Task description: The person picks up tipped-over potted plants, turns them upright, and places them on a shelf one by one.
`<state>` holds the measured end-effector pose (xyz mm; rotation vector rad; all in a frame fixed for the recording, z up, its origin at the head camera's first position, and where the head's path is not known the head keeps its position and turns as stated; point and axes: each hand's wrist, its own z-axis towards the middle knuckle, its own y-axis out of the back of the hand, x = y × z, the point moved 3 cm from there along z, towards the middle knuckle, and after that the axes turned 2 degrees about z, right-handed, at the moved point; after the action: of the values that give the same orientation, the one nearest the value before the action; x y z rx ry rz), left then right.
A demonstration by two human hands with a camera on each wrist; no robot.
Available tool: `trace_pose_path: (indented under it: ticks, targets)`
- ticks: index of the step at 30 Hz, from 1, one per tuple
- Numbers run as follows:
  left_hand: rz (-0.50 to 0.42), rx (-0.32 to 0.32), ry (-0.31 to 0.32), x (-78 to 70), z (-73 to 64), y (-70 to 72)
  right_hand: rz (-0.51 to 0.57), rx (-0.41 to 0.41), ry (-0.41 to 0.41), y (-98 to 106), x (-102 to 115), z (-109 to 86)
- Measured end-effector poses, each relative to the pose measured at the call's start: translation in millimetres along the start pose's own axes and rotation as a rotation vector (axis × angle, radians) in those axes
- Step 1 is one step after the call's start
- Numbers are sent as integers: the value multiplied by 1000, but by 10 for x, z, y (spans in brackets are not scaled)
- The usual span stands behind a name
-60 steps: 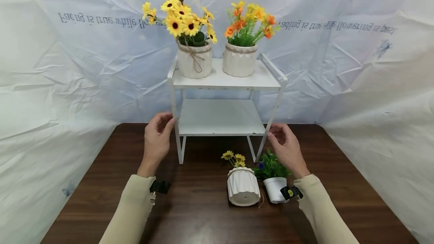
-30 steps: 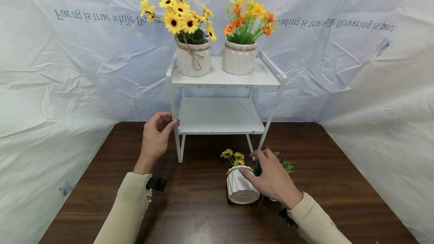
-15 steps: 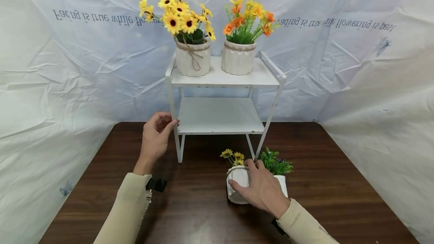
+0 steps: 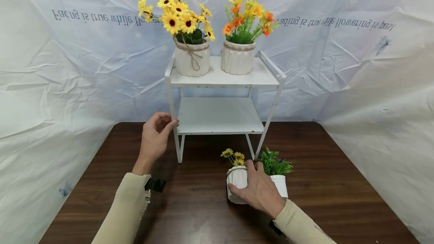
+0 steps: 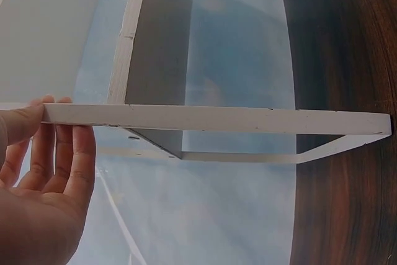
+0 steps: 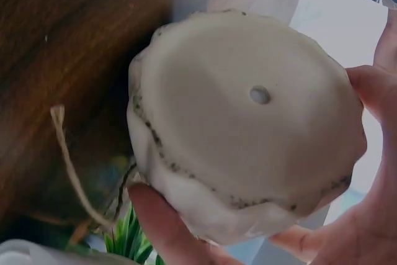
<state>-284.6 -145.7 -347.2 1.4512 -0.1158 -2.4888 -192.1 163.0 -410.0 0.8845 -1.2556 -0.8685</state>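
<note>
My left hand (image 4: pixel 154 140) pinches the front left leg of the white two-tier shelf (image 4: pixel 220 116); the left wrist view shows thumb and fingers on either side of that white bar (image 5: pixel 217 119). On the table, a white ribbed flower pot (image 4: pixel 236 183) with small yellow flowers (image 4: pixel 234 157) lies on its side, flowers toward the shelf. Around it curls my right hand (image 4: pixel 261 189), thumb on the left side and fingers over the top. In the right wrist view the pot's round base (image 6: pixel 236 110) with a small drain hole faces the camera, and a loose twine end hangs beside it.
Right of my right hand lies a smaller white pot (image 4: pixel 280 186) with green leaves. On the shelf's top tier stand a sunflower pot (image 4: pixel 192 59) and an orange-and-yellow flower pot (image 4: pixel 238 59). Behind the dark wooden table (image 4: pixel 190 214) hangs a pale printed curtain (image 4: pixel 101 67).
My right hand has left the shelf's right leg, moved down and left over the fallen pots, and taken hold of the yellow-flowered pot. The left hand stays on the shelf leg.
</note>
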Motion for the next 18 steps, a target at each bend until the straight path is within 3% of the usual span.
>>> trace_pose_path:
  ticks: [8,18]
  targets:
    - [22,-11,19,-3,-10,5,39,1,-37,-16,19,-14]
    - [29,-12,34,-10,-8,-8,85,-45,-18,-15,29,-54]
